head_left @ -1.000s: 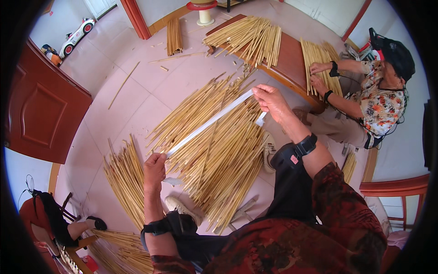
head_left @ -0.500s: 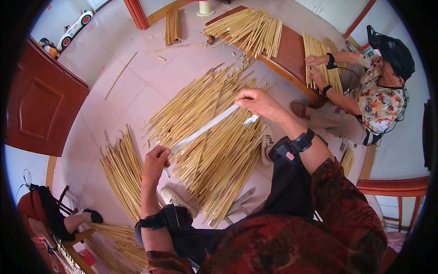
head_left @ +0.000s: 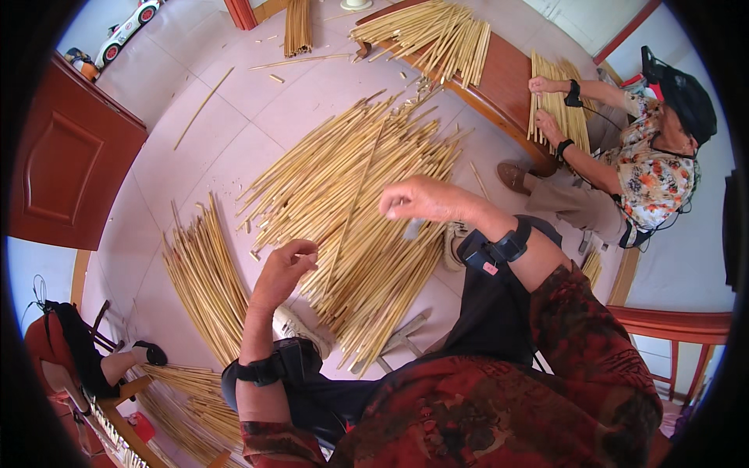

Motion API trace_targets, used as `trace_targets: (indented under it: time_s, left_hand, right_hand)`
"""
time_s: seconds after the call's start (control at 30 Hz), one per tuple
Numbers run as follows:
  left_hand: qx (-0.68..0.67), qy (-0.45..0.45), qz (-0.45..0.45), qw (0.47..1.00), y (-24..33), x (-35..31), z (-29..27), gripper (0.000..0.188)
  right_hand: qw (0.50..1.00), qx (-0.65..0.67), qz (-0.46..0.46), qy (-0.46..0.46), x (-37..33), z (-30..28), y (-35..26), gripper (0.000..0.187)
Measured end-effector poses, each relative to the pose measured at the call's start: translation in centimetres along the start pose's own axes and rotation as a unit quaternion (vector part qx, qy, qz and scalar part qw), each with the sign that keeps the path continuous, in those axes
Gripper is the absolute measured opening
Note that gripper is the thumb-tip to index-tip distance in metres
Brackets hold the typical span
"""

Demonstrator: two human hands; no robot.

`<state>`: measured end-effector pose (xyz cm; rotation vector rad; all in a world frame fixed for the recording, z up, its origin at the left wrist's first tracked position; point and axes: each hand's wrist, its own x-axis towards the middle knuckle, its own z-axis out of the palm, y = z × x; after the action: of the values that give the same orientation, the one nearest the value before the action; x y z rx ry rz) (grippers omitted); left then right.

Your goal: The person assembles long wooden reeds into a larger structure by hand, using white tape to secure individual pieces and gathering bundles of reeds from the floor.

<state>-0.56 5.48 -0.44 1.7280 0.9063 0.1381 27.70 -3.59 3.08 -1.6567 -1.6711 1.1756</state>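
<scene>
One pale strip [head_left: 412, 229], short visible length, hanging just under the right hand [head_left: 422, 200], above the stick pile [head_left: 343, 207]. Right hand's fingers bent in close, apparently pinching it; fingertips blurred. Left hand [head_left: 282, 273] half curled, thumb near forefinger, by the pile's left side; cannot tell whether it holds anything.

Handling, judged by look: strip light, limp, perhaps slick; best pinched near an end, thumb against forefinger. Sticks thin, dry-looking, stiff, each light but heavy in bulk; likely to roll and fan. Take a bunch round the middle, ends squared; thin ones might snap if bent.

Pile lies loose on the floor [head_left: 242, 86], far end near the surface's near long edge. Second bundle [head_left: 204, 277] on the floor, left of it. Wooden surface [head_left: 505, 78]: fanned sticks [head_left: 437, 35] toward its left end, more sticks [head_left: 577, 129] at its right end, before a seated co-worker [head_left: 651, 175].
</scene>
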Motion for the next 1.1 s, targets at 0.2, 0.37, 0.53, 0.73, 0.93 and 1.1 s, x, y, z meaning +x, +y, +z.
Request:
trace_targets:
  time_s: [0.2,0.37,0.53,0.73,0.93,1.1]
  left_hand:
    - [-0.144,-0.127,0.036,0.981,1.3,0.2,2.5,0.036]
    - [-0.222,-0.181,0.034,0.957,3.2,-0.1,4.1,0.041]
    - [-0.239,-0.146,-0.007,0.96,2.4,0.2,3.9,0.025]
    - [-0.319,0.137,0.042,0.937,2.3,0.0,-1.2,0.018]
    - [-0.453,0.326,0.093,0.825,1.9,-1.6,-6.9,0.015]
    - [-0.454,0.348,0.132,0.81,2.3,-2.2,-7.5,0.014]
  right_hand:
    - [0.98,0.032,-0.025,-0.196,-0.5,2.6,-1.7,0.021]
    - [0.948,0.155,-0.029,-0.276,0.4,4.4,-1.3,0.026]
    - [0.949,0.205,0.0,-0.238,0.7,4.2,-1.4,0.028]
    - [0.996,-0.016,-0.057,-0.073,0.8,4.2,2.5,0.029]
    - [0.987,-0.071,0.05,-0.133,1.8,5.0,6.1,0.027]
    - [0.972,-0.204,0.06,-0.098,6.1,8.8,10.7,0.02]
